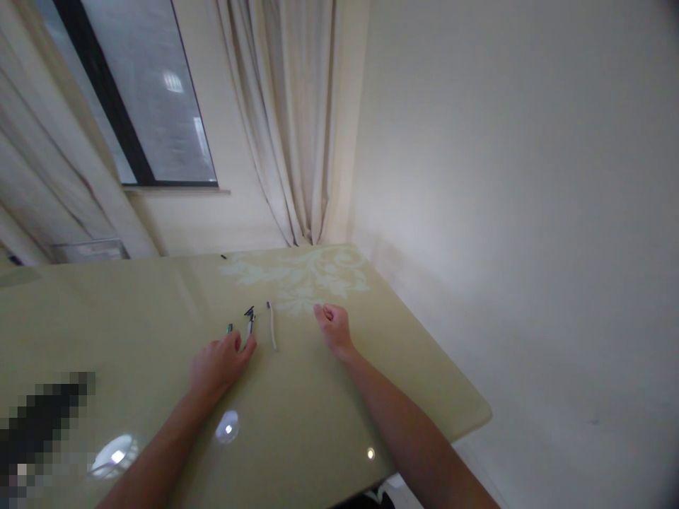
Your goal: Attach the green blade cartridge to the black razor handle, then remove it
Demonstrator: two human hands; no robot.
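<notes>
My left hand rests low over the table, with its thumb and curled fingers closed at the handle of a razor. The razor's dark head points away from me. Just beyond the fingers, a small green-and-dark end of some object shows; the hand hides the rest. To the right of the razor lies a white toothbrush, its dark bristle end away from me, apart from both hands. My right hand is a closed fist farther right, and I see nothing in it.
The glossy pale table has a white floral pattern near its far end. A small dark piece lies by the far edge. A wall borders the right side; curtains hang beyond. A pixelated dark patch covers the lower left.
</notes>
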